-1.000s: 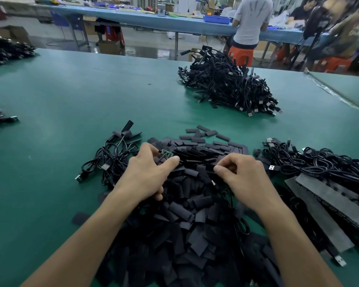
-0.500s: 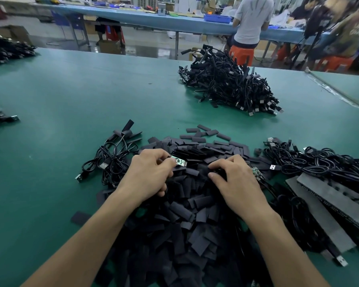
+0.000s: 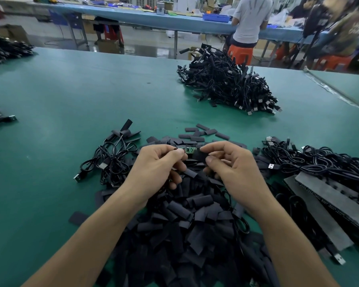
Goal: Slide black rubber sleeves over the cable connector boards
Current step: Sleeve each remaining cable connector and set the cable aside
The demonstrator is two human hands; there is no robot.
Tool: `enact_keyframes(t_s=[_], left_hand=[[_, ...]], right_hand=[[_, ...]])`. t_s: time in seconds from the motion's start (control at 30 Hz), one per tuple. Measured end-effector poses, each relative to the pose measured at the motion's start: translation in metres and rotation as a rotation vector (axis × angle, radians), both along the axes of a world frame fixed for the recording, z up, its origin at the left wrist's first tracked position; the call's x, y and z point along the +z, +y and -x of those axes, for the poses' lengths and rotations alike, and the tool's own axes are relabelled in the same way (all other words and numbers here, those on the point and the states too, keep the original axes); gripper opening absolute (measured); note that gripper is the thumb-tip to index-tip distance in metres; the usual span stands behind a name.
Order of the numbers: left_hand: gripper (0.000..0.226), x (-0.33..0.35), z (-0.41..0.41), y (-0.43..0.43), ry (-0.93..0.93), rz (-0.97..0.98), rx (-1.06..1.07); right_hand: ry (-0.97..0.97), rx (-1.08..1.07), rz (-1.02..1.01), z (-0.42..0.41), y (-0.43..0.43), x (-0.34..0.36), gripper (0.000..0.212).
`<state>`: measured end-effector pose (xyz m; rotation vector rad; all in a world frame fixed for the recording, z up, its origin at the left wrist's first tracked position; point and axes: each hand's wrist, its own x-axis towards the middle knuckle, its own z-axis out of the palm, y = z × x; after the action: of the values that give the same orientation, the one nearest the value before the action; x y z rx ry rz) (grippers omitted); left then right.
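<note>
My left hand (image 3: 156,170) pinches a small green connector board (image 3: 190,150) at its left end, held level above the pile. My right hand (image 3: 234,171) grips a flat black rubber sleeve (image 3: 199,155) between thumb and forefinger, its mouth touching the board's right end. Both hands hover over a big heap of loose black sleeves (image 3: 187,228) on the green table (image 3: 50,183). The cable attached to the board is hidden under my left hand.
A small bundle of black cables (image 3: 110,160) lies left of my hands. More cables (image 3: 319,162) and grey foam strips (image 3: 323,199) sit at the right. A large cable pile (image 3: 226,83) rests farther back. People stand at a blue bench (image 3: 174,19) behind.
My right hand picked a sleeve out of the heap and lifted it toward the left hand. The left hand raised the board, and the two hands now meet.
</note>
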<state>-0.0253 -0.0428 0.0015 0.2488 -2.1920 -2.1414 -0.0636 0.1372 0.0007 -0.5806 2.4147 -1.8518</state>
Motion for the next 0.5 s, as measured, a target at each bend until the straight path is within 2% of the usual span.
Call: enact_keyframes(t_s=[0.23, 0.37, 0.43, 0.5], left_hand=[[0.017, -0.004, -0.001, 0.002, 0.048, 0.053, -0.084], [0.020, -0.004, -0.002, 0.002, 0.053, 0.057, -0.092], [0.024, -0.003, -0.002, 0.002, 0.040, 0.039, -0.098], [0.029, -0.003, -0.003, 0.002, 0.032, 0.047, -0.103]], right_hand=[[0.081, 0.046, 0.081, -0.009, -0.009, 0.003, 0.024], [0.298, -0.064, -0.145, -0.013, -0.009, 0.006, 0.030], [0.434, -0.059, -0.268, -0.014, -0.008, 0.009, 0.031], [0.491, -0.034, -0.331, -0.014, -0.006, 0.011, 0.031]])
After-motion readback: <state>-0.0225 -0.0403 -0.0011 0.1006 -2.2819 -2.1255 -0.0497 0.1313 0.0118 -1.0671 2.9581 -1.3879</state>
